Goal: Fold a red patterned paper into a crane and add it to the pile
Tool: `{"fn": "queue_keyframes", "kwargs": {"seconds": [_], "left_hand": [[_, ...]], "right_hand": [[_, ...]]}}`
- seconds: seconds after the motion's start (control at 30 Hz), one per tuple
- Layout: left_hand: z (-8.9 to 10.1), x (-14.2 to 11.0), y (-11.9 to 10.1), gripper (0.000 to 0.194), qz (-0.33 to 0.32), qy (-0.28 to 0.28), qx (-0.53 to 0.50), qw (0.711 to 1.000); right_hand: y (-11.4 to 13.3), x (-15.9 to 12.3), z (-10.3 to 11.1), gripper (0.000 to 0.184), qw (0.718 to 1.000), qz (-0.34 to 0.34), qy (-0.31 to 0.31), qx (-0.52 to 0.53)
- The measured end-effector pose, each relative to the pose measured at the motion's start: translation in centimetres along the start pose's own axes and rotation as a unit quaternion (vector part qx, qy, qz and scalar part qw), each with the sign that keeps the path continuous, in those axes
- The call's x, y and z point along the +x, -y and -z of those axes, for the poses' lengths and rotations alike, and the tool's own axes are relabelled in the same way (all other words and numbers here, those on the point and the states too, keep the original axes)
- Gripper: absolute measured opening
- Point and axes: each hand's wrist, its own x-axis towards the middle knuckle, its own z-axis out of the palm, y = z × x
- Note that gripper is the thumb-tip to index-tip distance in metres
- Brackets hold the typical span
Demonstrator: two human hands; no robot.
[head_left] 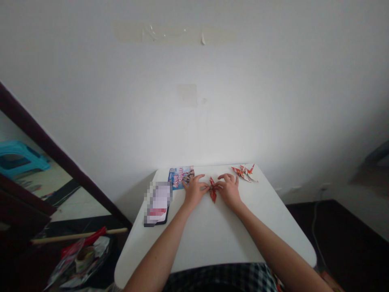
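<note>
Stretching away from the person, a smooth white surface (pixel 212 239) with rounded near corners meets a pale, matte wall (pixel 258 101) marked by a yellowish, peeling strip (pixel 173 34). On its left side lies a dark-edged phone (pixel 161 202), flat and rectangular, its screen blurred out; just beyond it is a glossy printed card (pixel 179 178), blue with red and white lettering. Near the far right corner rests a folded paper piece (pixel 244 172), all sharp points and creased, patterned flaps in red and white. Smallest is the red folded paper (pixel 212 190), narrow and pointed at both ends, between the hands toward the far part of the surface. Both forearms reach forward and converge. The left hand (pixel 194 190) pinches the paper's left side, grip closed to thumb and fingertip, other fingers spread; the right hand (pixel 228 190) meets its right side in a similar close pinch, fingers curled and knuckles raised.
</note>
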Motion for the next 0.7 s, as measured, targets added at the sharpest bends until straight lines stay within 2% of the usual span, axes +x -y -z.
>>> {"fn": "queue_keyframes", "kwargs": {"seconds": [0.2, 0.37, 0.57, 0.7], "left_hand": [[-0.4, 0.2, -0.7, 0.013, -0.001, -0.004, 0.013, 1.0], [-1.0, 0.2, -1.6, 0.015, 0.008, -0.005, 0.05, 0.999], [-1.5, 0.0, -0.9, 0.009, 0.008, -0.024, 0.051, 0.998], [-1.1, -0.1, -0.7, 0.008, 0.003, -0.033, 0.036, 0.999]], "right_hand": [[0.5, 0.5, -0.5, 0.019, 0.998, -0.043, 0.036, 0.008], [0.9, 0.7, -0.6, 0.023, 0.998, -0.045, 0.049, 0.007], [0.7, 0.6, -0.8, 0.02, 0.998, -0.043, 0.047, 0.017], [0.3, 0.4, -0.9, 0.018, 0.998, -0.05, 0.034, 0.026]]}}
